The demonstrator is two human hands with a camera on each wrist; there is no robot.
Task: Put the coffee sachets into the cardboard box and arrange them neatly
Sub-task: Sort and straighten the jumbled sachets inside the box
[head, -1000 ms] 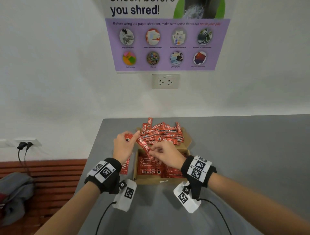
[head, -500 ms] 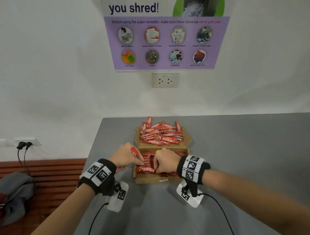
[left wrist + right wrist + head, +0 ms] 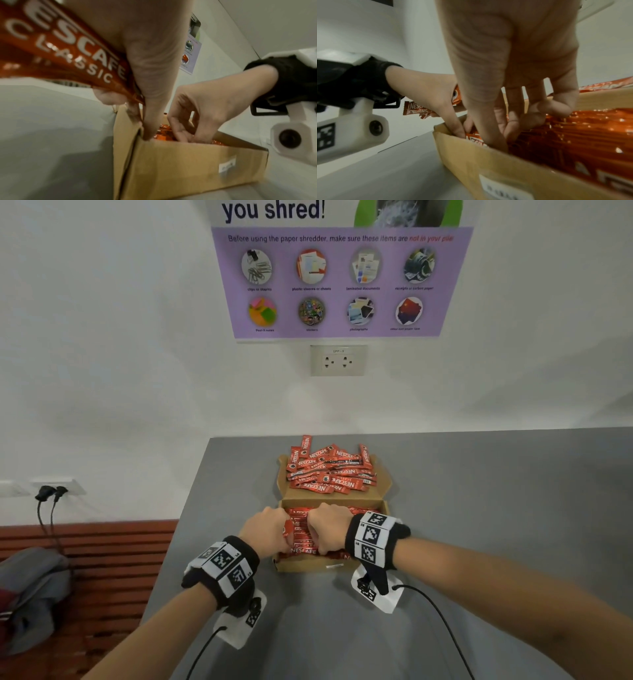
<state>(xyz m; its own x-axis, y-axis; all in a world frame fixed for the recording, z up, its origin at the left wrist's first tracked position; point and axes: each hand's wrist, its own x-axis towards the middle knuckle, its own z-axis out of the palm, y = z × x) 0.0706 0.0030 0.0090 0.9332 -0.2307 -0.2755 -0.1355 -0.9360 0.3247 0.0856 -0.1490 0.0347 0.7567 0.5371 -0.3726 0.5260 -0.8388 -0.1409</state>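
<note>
An open cardboard box (image 3: pixel 308 566) sits on the grey table, with red coffee sachets (image 3: pixel 303 551) standing in rows inside. More loose sachets (image 3: pixel 329 470) lie heaped on its folded-back lid. My left hand (image 3: pixel 270 530) is at the box's left end and grips a bundle of sachets (image 3: pixel 68 47) in its palm, its thumb (image 3: pixel 149 121) dipping into the near-left corner. My right hand (image 3: pixel 325 529) is beside it, with curled fingers (image 3: pixel 510 129) and thumb pinching a sachet (image 3: pixel 474 139) down among the rows. The fingertips are hidden inside the box.
The table (image 3: pixel 479 508) ends just left of the box, at about (image 3: pixel 191 508). Lower at the left are a wooden bench (image 3: pixel 102 559) with a grey bag (image 3: pixel 30 594) and plugged-in cables (image 3: pixel 48 501). The white wall carries a poster and an outlet (image 3: pixel 337 360).
Both hands came back from the lid's pile and down into the box's left end. The right hand carried a sachet in with it; the left still grips its bundle.
</note>
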